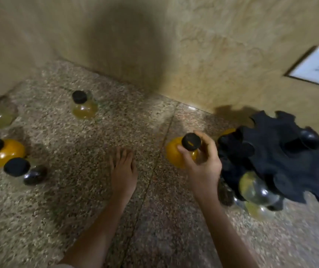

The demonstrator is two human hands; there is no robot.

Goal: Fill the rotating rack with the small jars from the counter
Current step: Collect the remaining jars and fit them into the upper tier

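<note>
While the right hand (203, 167) pinches the black lid (191, 142) of an orange-filled jar (174, 155) just beside the rotating rack (282, 157) at the desk's (77, 200) right edge, we log the left hand (123, 171) flat on the desk, fingers (122, 155) pressed together. The rack holds a yellowish jar (255, 188). An amber-filled jar (84, 110) stands towards the back left.

Bare counter (89, 190) mid-frame; jar cluster (6, 153) left; rack (282, 157) right

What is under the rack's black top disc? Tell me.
Under the top disc, jars show: a yellowish jar, a dark jar and an orange jar at its edge. The disc hides their lids and the far side.
</note>
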